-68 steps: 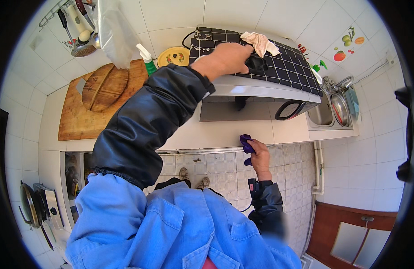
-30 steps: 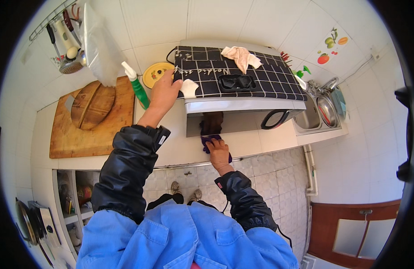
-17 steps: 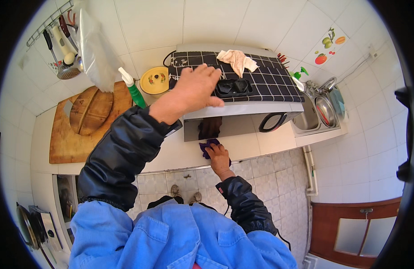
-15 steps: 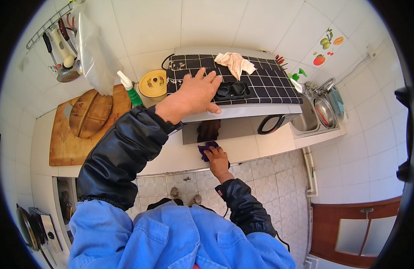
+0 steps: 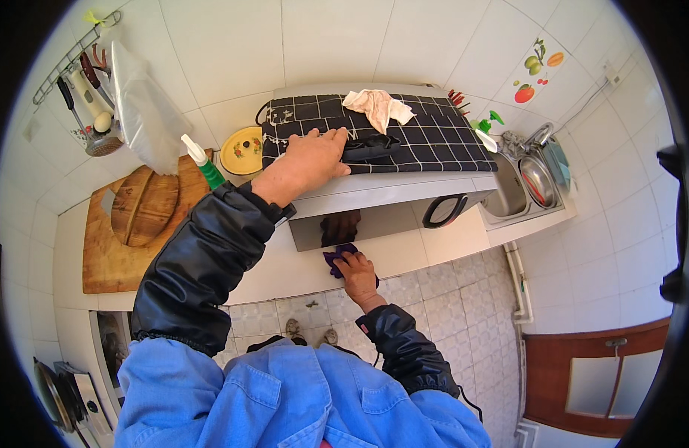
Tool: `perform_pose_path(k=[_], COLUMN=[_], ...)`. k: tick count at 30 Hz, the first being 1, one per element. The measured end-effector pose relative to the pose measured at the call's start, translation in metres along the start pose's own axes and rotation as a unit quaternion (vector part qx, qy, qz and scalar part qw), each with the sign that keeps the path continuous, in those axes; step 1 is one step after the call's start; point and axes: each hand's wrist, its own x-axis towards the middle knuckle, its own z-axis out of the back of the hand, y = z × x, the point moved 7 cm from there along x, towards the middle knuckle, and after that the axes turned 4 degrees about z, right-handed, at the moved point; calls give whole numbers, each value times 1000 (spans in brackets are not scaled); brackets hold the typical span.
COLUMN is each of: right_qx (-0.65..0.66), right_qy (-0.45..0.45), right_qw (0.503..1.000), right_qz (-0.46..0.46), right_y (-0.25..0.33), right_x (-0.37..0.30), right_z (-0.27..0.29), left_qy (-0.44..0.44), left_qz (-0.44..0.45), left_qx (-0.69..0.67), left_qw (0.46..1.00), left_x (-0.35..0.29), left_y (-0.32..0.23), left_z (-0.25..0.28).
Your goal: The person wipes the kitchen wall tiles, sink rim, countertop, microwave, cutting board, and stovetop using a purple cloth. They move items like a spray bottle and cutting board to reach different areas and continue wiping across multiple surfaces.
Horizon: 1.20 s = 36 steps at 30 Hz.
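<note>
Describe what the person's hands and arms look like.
The left hand and right hand are ungloved. Shiny black oversleeves, gathered at the elbow, meet blue jacket sleeves. A small reddish tag marks the right cuff; a thin black cord shows near that elbow.

No lettering or number could be read. On the black checked cloth (image 5: 441,134) atop the silver appliance (image 5: 393,222), white marks (image 5: 282,116) were illegible; below the appliance in the view, the black right cuff (image 5: 385,328) bore a tiny red label (image 5: 364,328), also unreadable.
</note>
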Motion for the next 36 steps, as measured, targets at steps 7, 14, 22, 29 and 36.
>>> perform_pose_path(k=[7,14,22,29,36], right_qx=[-8,-8,-8,-9,-36], right_qy=[-4,-8,-17,-23,-24], right_qw=[1000,1000,1000,1000,999], right_qz=[0,-4,-12,-16,-8], right_y=[1,0,3,5,7], right_x=[-2,-4,-5,-5,-6], right_z=[-2,-2,-1,1,-3], left_qy=[-37,-36,-10,-21,-42], left_qz=[7,48,30,-36,-28], left_qx=[-7,1,-9,-12,-43], left_qw=[999,998,999,999,998], left_x=[18,46,41,35,40], left_y=[6,15,16,22,23], left_z=[-2,0,1,5,0])
